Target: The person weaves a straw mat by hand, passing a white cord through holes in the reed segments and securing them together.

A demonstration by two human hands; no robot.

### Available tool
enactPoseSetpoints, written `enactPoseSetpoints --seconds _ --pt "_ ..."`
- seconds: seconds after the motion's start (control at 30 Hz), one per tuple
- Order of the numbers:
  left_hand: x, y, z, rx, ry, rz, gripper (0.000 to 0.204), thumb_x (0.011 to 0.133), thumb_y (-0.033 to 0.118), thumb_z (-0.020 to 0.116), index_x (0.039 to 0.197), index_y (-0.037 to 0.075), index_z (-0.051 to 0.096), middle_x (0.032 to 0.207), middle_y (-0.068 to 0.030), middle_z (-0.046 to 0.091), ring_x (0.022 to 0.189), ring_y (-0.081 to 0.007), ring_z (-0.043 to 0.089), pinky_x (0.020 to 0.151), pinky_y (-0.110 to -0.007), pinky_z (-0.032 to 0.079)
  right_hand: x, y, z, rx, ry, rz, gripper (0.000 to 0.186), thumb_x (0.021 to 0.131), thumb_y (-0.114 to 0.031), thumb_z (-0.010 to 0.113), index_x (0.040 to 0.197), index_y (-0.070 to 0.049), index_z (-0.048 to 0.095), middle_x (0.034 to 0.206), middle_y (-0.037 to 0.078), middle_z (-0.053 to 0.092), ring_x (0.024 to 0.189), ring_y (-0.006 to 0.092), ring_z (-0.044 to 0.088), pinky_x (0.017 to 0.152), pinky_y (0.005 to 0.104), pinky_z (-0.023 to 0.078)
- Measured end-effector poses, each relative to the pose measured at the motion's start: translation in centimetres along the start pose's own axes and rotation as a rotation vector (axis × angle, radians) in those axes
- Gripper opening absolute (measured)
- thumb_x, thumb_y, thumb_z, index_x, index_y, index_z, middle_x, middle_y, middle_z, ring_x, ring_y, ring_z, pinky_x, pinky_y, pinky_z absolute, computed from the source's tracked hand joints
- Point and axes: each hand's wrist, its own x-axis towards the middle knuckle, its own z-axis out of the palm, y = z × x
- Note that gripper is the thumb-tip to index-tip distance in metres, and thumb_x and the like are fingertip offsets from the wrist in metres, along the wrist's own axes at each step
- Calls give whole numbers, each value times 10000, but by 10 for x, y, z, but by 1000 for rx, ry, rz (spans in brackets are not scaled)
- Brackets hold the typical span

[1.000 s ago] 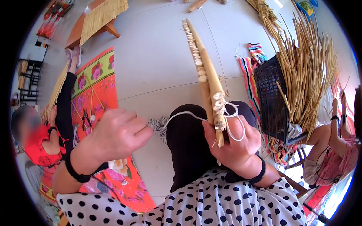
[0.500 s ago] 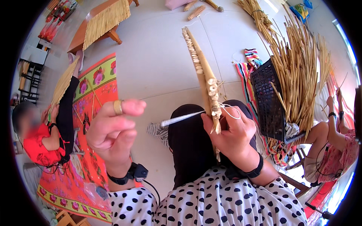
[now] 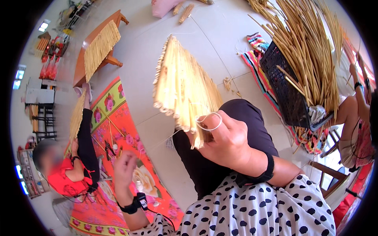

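Observation:
My right hand (image 3: pixel 230 143) is closed on the near end of a mat of pale plant stalks (image 3: pixel 185 82) lashed side by side. The mat stands tilted above my lap, its cut stalk ends toward me. A loop of white cord (image 3: pixel 210 122) curves over my right fingers. From the mat a thin white thread (image 3: pixel 167 138) runs left and down toward my left hand (image 3: pixel 125 167). That hand is low at the left with its fingers curled together, slightly blurred. It seems to pinch the thread; its fingertips are partly hidden.
A black plastic crate (image 3: pixel 281 86) packed with long stalks (image 3: pixel 303 51) stands at right on a striped cloth. At left, a person in red (image 3: pixel 71 173) sits on a flowered red sheet (image 3: pixel 118 137) with another stalk mat. A wooden bench (image 3: pixel 84 55) bears a further mat.
My right hand has turned the mat from edge-on to show its broad face, swinging it left. My left hand has moved down and away, drawing the thread out. The view has shifted.

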Motion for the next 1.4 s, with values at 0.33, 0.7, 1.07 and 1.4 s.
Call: enactPoseSetpoints --seconds 0.33,0.7,1.07,1.4 --pt "-7 73 72 113 -491 198 200 782 7 705 977 8 660 972 -142 687 942 -207 660 798 -316 514 3 5 -11 94 -79 58 336 597 -97 808 839 -65 577 658 45 535 505 206 560 443 300 444" --pt "33 139 101 -360 -87 66 476 834 -98 587 1297 -64 480 1244 -125 580 1132 -190 570 972 -330 453 -5 11 -8 187 -129 31 331 679 -131 706 971 -20 597 747 42 489 549 163 551 433 292 434" --pt "37 143 93 -1246 250 305 286 977 239 528 1195 54 527 948 -18 618 847 -129 584 886 -435 472 -3 12 -6 191 -117 27 270 678 -112 662 918 -10 592 734 34 459 534 133 519 430 263 411" --pt "48 129 67 -1570 -106 399 196 1029 263 407 859 172 437 548 79 262 477 -69 241 722 -342 432 -3 10 1 169 -26 30 345 673 -110 650 995 10 614 792 48 518 533 131 503 427 248 406"
